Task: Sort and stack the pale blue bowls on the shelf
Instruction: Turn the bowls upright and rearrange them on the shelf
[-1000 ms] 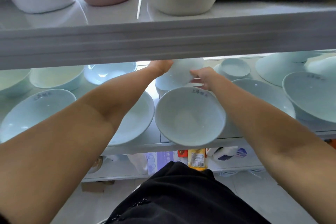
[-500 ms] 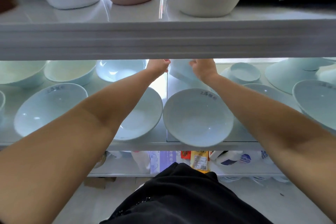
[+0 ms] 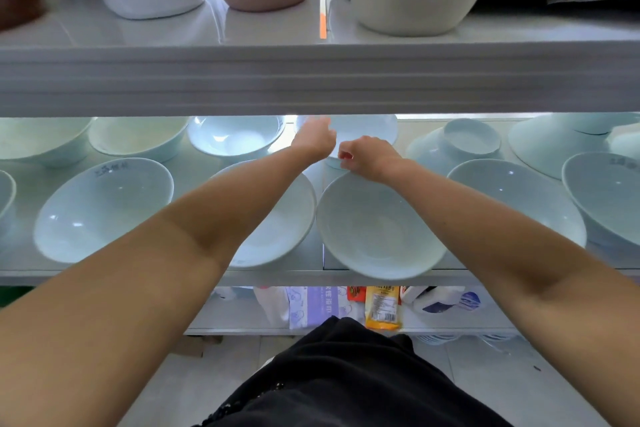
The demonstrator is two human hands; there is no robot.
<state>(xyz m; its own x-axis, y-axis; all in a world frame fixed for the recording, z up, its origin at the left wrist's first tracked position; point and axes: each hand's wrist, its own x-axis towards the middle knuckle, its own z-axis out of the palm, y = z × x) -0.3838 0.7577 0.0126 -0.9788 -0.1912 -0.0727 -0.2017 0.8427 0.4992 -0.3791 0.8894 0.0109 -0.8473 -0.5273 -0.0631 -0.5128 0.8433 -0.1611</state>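
Several pale blue bowls stand on the lit middle shelf (image 3: 277,277). In the front row are a bowl (image 3: 104,208) at the left, a bowl (image 3: 287,229) under my left forearm, and a bowl (image 3: 374,229) overhanging the shelf edge. At the back centre one pale blue bowl (image 3: 370,133) stands upright. My left hand (image 3: 317,140) reaches to its left rim, fingers on it. My right hand (image 3: 369,156) hovers just in front of that bowl, fingers curled in with nothing in them.
More bowls fill the back row (image 3: 235,135) and the right side (image 3: 512,198); some at the right lie upside down (image 3: 471,140). The upper shelf's thick front edge (image 3: 311,80) hangs low over the bowls and carries white, pink and cream containers. Packets sit on the shelf below.
The back bowl, lifted and tilted between both hands before, now stands upright at the back. My right hand has come off it and drawn back a little.
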